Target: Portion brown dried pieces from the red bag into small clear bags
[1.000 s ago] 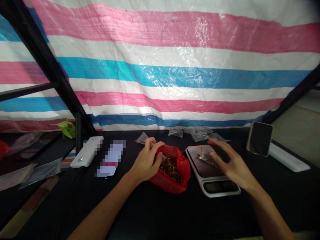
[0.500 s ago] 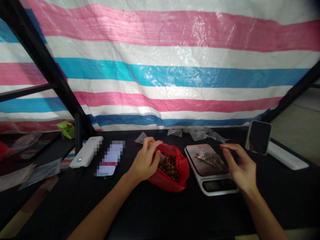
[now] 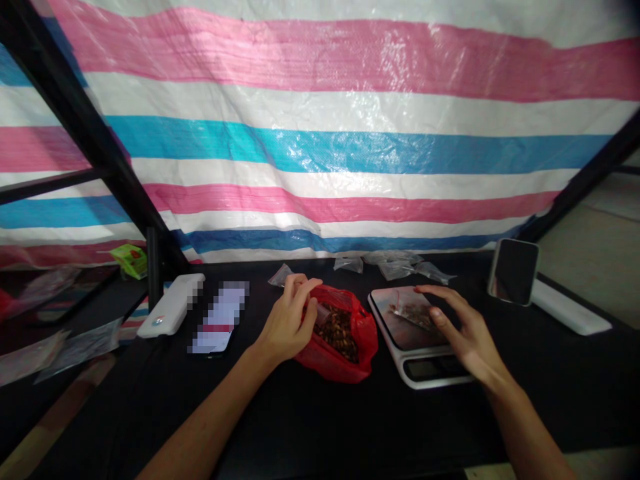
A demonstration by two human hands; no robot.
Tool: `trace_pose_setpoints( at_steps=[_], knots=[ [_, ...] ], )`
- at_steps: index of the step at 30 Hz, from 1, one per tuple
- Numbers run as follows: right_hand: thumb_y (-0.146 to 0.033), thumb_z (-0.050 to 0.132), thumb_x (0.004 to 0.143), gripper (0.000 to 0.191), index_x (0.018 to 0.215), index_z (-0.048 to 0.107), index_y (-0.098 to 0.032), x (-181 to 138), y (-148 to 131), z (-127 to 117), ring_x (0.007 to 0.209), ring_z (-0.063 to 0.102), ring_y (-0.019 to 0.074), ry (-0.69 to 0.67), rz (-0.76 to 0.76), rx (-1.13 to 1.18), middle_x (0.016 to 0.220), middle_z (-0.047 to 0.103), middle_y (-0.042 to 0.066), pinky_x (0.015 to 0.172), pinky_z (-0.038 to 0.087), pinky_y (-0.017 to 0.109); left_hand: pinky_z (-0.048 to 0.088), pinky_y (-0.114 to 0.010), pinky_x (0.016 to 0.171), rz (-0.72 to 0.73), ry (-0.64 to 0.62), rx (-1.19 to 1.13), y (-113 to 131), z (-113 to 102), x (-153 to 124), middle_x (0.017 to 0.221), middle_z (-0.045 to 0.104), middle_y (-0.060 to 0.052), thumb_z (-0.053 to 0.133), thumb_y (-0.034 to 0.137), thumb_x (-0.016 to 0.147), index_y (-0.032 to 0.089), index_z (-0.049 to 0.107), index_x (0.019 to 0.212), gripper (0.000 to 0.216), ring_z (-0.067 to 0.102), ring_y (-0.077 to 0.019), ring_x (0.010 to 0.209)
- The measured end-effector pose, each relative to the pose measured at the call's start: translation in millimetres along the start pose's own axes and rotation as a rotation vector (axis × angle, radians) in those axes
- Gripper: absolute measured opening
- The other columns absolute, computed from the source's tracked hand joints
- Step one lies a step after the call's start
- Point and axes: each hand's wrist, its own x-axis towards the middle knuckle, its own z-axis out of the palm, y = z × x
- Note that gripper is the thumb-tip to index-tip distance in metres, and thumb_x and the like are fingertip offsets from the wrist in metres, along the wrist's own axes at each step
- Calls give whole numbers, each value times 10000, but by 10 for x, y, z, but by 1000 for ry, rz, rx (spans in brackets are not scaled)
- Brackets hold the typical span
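My left hand (image 3: 290, 317) is closed on the left rim of a red plastic bag (image 3: 367, 333), its fingers curled at the edge. Inside the bag lie small brown dried pieces (image 3: 340, 333), and something clear, which I cannot make out, shows near my thumb. To the right of the bag stands a kitchen scale (image 3: 407, 370) with a white body and a dark display. On its platform rests a small clear zip bag (image 3: 410, 312) with brown pieces in it. My right hand (image 3: 465, 333) hovers over the scale's right side, thumb and fingers apart, partly hiding the zip bag.
Several small clear bags (image 3: 395, 267) lie along the back by a striped sheet (image 3: 350, 153). At left are a phone (image 3: 220, 320) and a white power bank (image 3: 173, 305). A dark-screened device (image 3: 515, 272) and a white bar (image 3: 570, 308) stand at right.
My right hand has moved left from beside the scale to over its platform, and its thumb and fingers have spread. My left hand stays at the red bag.
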Motion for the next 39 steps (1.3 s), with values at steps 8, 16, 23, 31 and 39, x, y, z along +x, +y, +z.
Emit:
trace_pose_setpoints(
  at_steps=[8, 16, 23, 31, 39],
  knots=[
    [-462, 651, 943, 340, 1235, 665, -287, 24, 1, 14, 1211, 616, 327, 74, -120, -143, 1238, 691, 83, 1052, 481, 504, 542, -388, 990, 15, 8, -21, 12, 4, 3, 1231, 473, -85, 408, 203, 1049, 254, 454, 1386, 344, 626, -178, 1061],
    [-438, 727, 892, 468, 1334, 651, -301, 94, -9, 154, 1268, 587, 354, -95, -99, -257, 1304, 675, 96, 1079, 477, 564, 538, -392, 984, 43, -19, -22, 50, 21, 1, 1204, 505, -91, 410, 200, 1043, 243, 479, 1359, 326, 619, -203, 1083],
    [-290, 605, 1003, 362, 1363, 614, -336, 340, -689, 194, 1181, 641, 258, -255, -202, -19, 1292, 677, 55, 1023, 517, 417, 537, -396, 982, 31, -40, -50, 26, 40, -1, 1218, 517, -99, 403, 225, 1049, 229, 491, 1343, 307, 613, -215, 1093],
    [-75, 589, 942, 674, 1535, 441, -358, 548, -1079, 570, 1155, 602, 252, -470, -357, -103, 1320, 663, 54, 1026, 469, 467, 536, -381, 982, 33, -24, -85, 4, 13, 27, 1200, 557, -91, 410, 195, 1034, 231, 499, 1321, 302, 611, -214, 1094],
    [-64, 576, 930, 616, 1496, 511, -298, 511, -1099, 749, 1006, 617, 252, -487, -379, -187, 1138, 711, 63, 909, 489, 445, 537, -363, 964, 33, -43, -93, -10, 20, 38, 1142, 584, -70, 426, 126, 994, 233, 525, 1248, 293, 623, -206, 1067]
  ],
)
